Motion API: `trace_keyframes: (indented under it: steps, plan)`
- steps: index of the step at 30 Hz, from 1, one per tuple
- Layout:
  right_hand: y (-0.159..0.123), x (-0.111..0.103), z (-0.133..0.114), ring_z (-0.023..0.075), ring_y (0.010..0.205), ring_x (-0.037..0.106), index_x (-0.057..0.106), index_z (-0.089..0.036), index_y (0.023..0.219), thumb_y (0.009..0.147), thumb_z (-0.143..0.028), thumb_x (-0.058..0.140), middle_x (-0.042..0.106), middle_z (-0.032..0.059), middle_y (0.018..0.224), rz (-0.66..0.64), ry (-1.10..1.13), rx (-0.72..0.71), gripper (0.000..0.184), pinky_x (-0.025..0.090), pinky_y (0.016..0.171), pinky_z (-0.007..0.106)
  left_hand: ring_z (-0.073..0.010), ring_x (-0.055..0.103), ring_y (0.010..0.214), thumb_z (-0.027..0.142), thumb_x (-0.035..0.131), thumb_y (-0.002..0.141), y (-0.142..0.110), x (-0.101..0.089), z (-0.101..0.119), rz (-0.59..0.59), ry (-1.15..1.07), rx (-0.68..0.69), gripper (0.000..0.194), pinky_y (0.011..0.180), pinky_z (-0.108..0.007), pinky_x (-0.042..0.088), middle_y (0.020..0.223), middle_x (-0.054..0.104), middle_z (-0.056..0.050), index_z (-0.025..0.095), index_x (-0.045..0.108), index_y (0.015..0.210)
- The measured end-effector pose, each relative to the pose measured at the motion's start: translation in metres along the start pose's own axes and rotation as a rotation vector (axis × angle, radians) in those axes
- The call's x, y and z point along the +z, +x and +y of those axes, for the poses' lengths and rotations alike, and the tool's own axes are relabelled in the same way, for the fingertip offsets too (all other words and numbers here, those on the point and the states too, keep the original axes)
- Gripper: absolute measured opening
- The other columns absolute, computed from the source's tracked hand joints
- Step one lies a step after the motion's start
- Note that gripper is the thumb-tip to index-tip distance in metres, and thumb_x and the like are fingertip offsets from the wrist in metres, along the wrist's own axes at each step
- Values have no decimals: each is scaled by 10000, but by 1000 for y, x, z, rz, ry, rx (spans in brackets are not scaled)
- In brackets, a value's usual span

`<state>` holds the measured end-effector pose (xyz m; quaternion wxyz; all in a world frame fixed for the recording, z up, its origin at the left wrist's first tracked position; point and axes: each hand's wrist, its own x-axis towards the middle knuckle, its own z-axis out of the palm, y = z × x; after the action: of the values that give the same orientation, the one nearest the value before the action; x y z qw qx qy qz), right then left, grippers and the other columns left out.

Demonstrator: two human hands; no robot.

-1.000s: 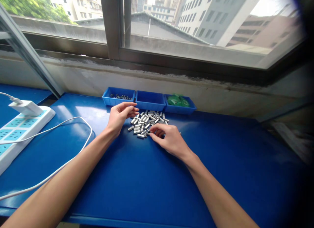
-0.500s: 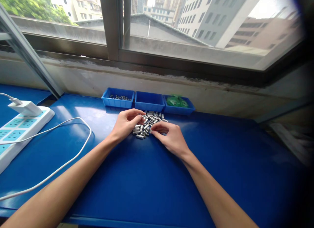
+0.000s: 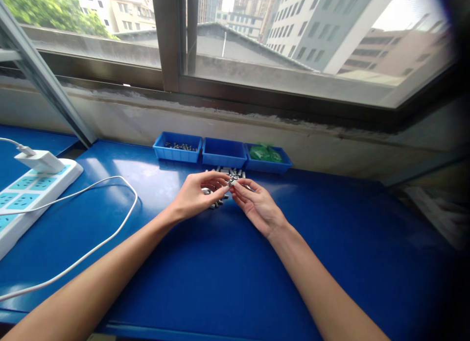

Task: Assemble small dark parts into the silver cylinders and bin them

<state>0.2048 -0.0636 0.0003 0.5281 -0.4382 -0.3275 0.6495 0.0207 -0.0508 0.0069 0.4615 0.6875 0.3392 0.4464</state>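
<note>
Small metal piece (image 3: 231, 182) between left fingers (image 3: 216, 175) and right fingers (image 3: 245, 190) (pile (image 3: 237, 173) nearby)

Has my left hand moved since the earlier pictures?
Yes: your left hand has moved rightward and nearer you, away from the left blue bin.

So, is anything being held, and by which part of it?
The right grip seems to pinch a small metal piece at the left grip's fingertips; the held part cannot be told.
</note>
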Motion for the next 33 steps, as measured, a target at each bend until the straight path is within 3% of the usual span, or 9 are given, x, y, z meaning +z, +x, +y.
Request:
trace_keyframes:
  steps: [6,11,14,18,21,24,28,33]
  plan:
    - [-5,5,-2,166,861,710,688,-214,798,577,-314,910,728,-1,846,-25,-44,0,329,559,830,300,-203,714,852,392,741,806,1,2,-5,21,1,31,298,786,-292,573,961,761,-93,156,747,989]
    - [-6,4,-5,192,899,711,697,-214,861,675,-371,847,746,25,883,-37,-146,-43,286,548,801,311,-203,719,870,412,740,804,4,0,-11,44,-118,-31,307,817,-297,570,951,757,-90,147,721,958]
    - [-5,2,-7,209,856,706,702,-208,856,744,-397,785,747,42,862,2,-429,-225,235,539,755,319,-203,728,843,422,777,764,9,-7,-14,173,-197,-67,349,797,-301,574,911,755,-85,144,689,956]
    - [-8,0,-9,199,764,682,715,-222,851,805,-344,706,742,35,862,16,-949,-490,130,517,702,322,-201,731,843,422,793,744,19,-26,-23,431,-206,-85,377,816,-309,568,880,755,-81,143,692,977]
    - [-10,1,-9,190,740,670,713,-237,892,818,-291,670,742,23,877,-49,-1142,-549,102,501,674,315,-195,728,884,386,820,714,25,-45,-32,631,-278,-68,427,887,-319,556,889,750,-86,127,708,1034]
    - [-11,0,-6,190,752,667,714,-244,904,802,-252,674,746,16,892,-116,-1230,-555,110,493,680,311,-203,723,959,310,848,683,29,-57,-37,728,-399,-38,455,975,-334,535,949,745,-95,121,709,1073]
    - [-9,-2,-2,189,771,668,714,-243,917,820,-224,652,745,16,910,-143,-1262,-559,116,493,702,309,-234,696,1073,236,846,689,29,-61,-35,755,-469,-31,509,1033,-354,516,1095,723,-130,119,685,1158]
    - [-7,-3,-2,173,769,667,713,-229,891,828,-146,621,737,6,875,-158,-1253,-554,138,489,711,294,-263,682,1105,257,819,725,26,-53,-29,654,-413,-37,570,1022,-391,529,1297,642,-162,132,648,1254]
